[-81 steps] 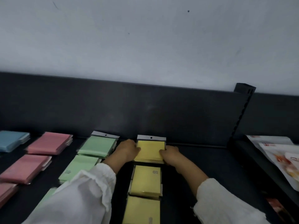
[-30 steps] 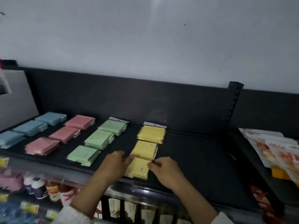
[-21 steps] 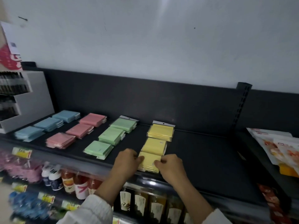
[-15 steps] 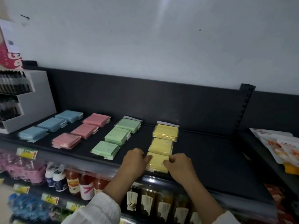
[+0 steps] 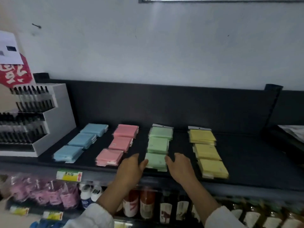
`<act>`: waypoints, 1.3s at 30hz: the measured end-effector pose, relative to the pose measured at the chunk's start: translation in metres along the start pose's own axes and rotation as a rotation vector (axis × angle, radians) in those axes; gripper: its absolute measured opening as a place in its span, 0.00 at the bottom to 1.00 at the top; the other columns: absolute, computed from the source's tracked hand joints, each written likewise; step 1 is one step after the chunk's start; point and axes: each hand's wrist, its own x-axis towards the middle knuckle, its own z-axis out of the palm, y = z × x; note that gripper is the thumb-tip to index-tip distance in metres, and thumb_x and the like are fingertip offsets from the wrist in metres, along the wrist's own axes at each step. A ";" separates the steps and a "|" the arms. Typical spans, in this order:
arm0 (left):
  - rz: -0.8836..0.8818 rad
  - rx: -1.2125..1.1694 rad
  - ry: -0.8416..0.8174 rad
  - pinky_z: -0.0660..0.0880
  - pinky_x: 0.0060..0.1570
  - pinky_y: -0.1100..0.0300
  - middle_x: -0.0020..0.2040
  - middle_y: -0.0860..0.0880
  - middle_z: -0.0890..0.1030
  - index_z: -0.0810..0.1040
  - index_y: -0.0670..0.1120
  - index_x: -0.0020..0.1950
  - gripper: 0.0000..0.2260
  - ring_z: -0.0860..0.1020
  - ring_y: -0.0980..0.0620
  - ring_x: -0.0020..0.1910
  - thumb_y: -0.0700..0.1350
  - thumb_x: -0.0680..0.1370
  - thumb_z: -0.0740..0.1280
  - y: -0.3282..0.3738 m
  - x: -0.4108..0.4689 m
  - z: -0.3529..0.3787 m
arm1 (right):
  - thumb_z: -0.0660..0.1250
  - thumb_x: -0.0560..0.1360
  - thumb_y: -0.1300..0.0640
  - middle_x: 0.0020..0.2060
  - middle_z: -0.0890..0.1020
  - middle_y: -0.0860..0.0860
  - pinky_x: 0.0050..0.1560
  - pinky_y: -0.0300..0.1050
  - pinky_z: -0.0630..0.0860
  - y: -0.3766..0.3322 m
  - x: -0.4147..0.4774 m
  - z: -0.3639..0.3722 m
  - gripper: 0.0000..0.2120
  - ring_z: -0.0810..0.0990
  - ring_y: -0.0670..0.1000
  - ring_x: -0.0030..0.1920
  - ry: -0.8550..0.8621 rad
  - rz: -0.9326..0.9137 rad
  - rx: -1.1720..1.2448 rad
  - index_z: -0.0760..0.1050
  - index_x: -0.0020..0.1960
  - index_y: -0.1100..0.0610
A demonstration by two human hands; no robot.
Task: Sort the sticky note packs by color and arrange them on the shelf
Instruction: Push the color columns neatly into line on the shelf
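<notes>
Far left on the dark shelf (image 5: 246, 162), a white display stand (image 5: 54, 116). Beside it, 3 piles of blue packs (image 5: 81, 140) in a column running front to back, then 3 of pink packs (image 5: 120, 143). Left hand (image 5: 131, 170) out of a white sleeve, palm down, fingers relaxed, thumb touching the left edge of the front green pack (image 5: 156, 162) near the shelf's front lip. Behind it, 2 more green piles (image 5: 158, 142). Right hand (image 5: 181, 168) mirrored, thumb against the pack's right edge; flanks rather than grasps. Farthest right, 3 piles of yellow packs (image 5: 207, 152).
</notes>
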 end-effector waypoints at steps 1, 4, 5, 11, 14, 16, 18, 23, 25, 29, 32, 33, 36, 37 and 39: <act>-0.003 -0.014 -0.068 0.68 0.60 0.59 0.65 0.41 0.74 0.67 0.41 0.70 0.24 0.72 0.44 0.64 0.54 0.79 0.61 -0.009 0.003 0.002 | 0.56 0.80 0.49 0.60 0.76 0.60 0.56 0.46 0.72 -0.002 -0.001 0.008 0.22 0.75 0.58 0.59 0.000 0.043 -0.006 0.69 0.63 0.66; 0.078 -0.057 -0.149 0.72 0.55 0.55 0.57 0.42 0.79 0.75 0.41 0.59 0.18 0.76 0.44 0.57 0.53 0.78 0.61 -0.020 0.008 0.007 | 0.57 0.80 0.49 0.57 0.77 0.61 0.57 0.47 0.73 -0.002 -0.001 0.027 0.23 0.75 0.59 0.57 0.029 0.120 0.018 0.70 0.62 0.68; 0.107 -0.067 -0.149 0.73 0.52 0.54 0.53 0.42 0.81 0.76 0.41 0.54 0.16 0.77 0.43 0.54 0.53 0.78 0.62 -0.023 0.009 0.009 | 0.56 0.80 0.49 0.57 0.77 0.61 0.57 0.47 0.73 -0.003 -0.001 0.032 0.22 0.75 0.59 0.58 0.051 0.137 0.018 0.70 0.63 0.67; 0.194 -0.027 -0.109 0.73 0.49 0.55 0.54 0.46 0.81 0.77 0.48 0.57 0.12 0.77 0.46 0.54 0.50 0.79 0.60 -0.028 0.007 0.017 | 0.56 0.81 0.56 0.58 0.79 0.59 0.57 0.48 0.73 -0.008 -0.004 0.049 0.16 0.77 0.59 0.57 0.149 0.158 -0.019 0.74 0.62 0.64; 0.239 -0.023 -0.084 0.70 0.48 0.57 0.54 0.48 0.81 0.77 0.49 0.57 0.11 0.77 0.48 0.54 0.49 0.79 0.59 -0.030 0.005 0.020 | 0.57 0.79 0.59 0.47 0.82 0.62 0.50 0.52 0.76 -0.007 -0.007 0.050 0.14 0.79 0.60 0.47 0.196 0.155 -0.017 0.78 0.53 0.67; 0.237 -0.059 -0.103 0.71 0.50 0.57 0.54 0.48 0.81 0.77 0.47 0.57 0.11 0.77 0.47 0.55 0.48 0.79 0.60 -0.032 0.006 0.019 | 0.58 0.79 0.61 0.50 0.82 0.63 0.53 0.54 0.76 -0.009 -0.008 0.049 0.14 0.79 0.61 0.51 0.214 0.154 -0.021 0.77 0.54 0.69; 0.226 -0.100 -0.144 0.73 0.52 0.55 0.54 0.46 0.81 0.77 0.46 0.54 0.09 0.77 0.46 0.56 0.46 0.78 0.61 -0.035 0.010 0.018 | 0.59 0.79 0.61 0.53 0.81 0.64 0.56 0.53 0.75 -0.011 -0.010 0.047 0.14 0.78 0.62 0.54 0.224 0.169 -0.025 0.77 0.55 0.70; 0.289 -0.196 -0.193 0.73 0.51 0.56 0.55 0.42 0.80 0.76 0.41 0.57 0.10 0.77 0.45 0.54 0.43 0.78 0.61 -0.035 0.007 0.001 | 0.59 0.79 0.60 0.55 0.80 0.63 0.53 0.48 0.74 -0.024 -0.011 0.041 0.15 0.77 0.61 0.55 0.306 0.171 -0.025 0.73 0.61 0.68; 0.382 -0.249 -0.036 0.71 0.52 0.58 0.55 0.42 0.80 0.75 0.41 0.60 0.12 0.77 0.45 0.53 0.41 0.79 0.61 -0.043 0.001 -0.019 | 0.59 0.78 0.60 0.52 0.81 0.61 0.50 0.48 0.74 -0.040 -0.014 0.046 0.15 0.78 0.60 0.52 0.390 0.076 -0.021 0.72 0.62 0.66; 0.301 -0.248 0.351 0.72 0.54 0.56 0.54 0.42 0.81 0.75 0.41 0.62 0.13 0.78 0.44 0.53 0.42 0.78 0.62 -0.088 0.003 -0.058 | 0.61 0.78 0.58 0.47 0.80 0.55 0.48 0.40 0.69 -0.085 -0.018 0.083 0.08 0.78 0.53 0.50 0.273 -0.142 0.088 0.75 0.55 0.56; 0.046 -0.132 0.223 0.73 0.55 0.52 0.57 0.37 0.78 0.71 0.36 0.64 0.21 0.76 0.40 0.56 0.51 0.79 0.56 -0.127 0.016 -0.068 | 0.61 0.78 0.54 0.57 0.79 0.53 0.49 0.37 0.69 -0.105 -0.012 0.120 0.14 0.77 0.52 0.56 0.067 -0.103 0.127 0.74 0.60 0.59; -0.024 -0.095 0.128 0.73 0.55 0.52 0.58 0.36 0.78 0.68 0.36 0.65 0.23 0.76 0.40 0.56 0.53 0.80 0.55 -0.132 0.018 -0.068 | 0.61 0.78 0.53 0.58 0.79 0.53 0.49 0.37 0.70 -0.107 -0.010 0.130 0.14 0.77 0.52 0.57 0.009 -0.074 0.119 0.73 0.61 0.58; -0.041 0.028 -0.021 0.71 0.51 0.55 0.57 0.39 0.79 0.69 0.39 0.62 0.18 0.77 0.41 0.56 0.51 0.81 0.53 -0.136 0.018 -0.062 | 0.59 0.77 0.47 0.58 0.79 0.54 0.54 0.44 0.74 -0.110 -0.006 0.150 0.17 0.77 0.56 0.57 -0.093 -0.012 0.049 0.73 0.60 0.56; -0.008 0.056 -0.004 0.71 0.50 0.55 0.55 0.40 0.80 0.71 0.41 0.59 0.15 0.78 0.41 0.54 0.50 0.81 0.53 -0.135 0.017 -0.060 | 0.58 0.77 0.46 0.56 0.80 0.55 0.55 0.47 0.75 -0.109 -0.004 0.154 0.18 0.77 0.57 0.56 -0.106 0.005 0.020 0.73 0.58 0.56; 0.041 0.042 0.051 0.71 0.46 0.54 0.51 0.42 0.81 0.73 0.42 0.54 0.13 0.79 0.41 0.50 0.49 0.81 0.55 -0.138 0.017 -0.057 | 0.57 0.77 0.46 0.55 0.80 0.56 0.54 0.49 0.75 -0.109 -0.001 0.156 0.17 0.77 0.58 0.55 -0.116 0.026 0.004 0.74 0.56 0.57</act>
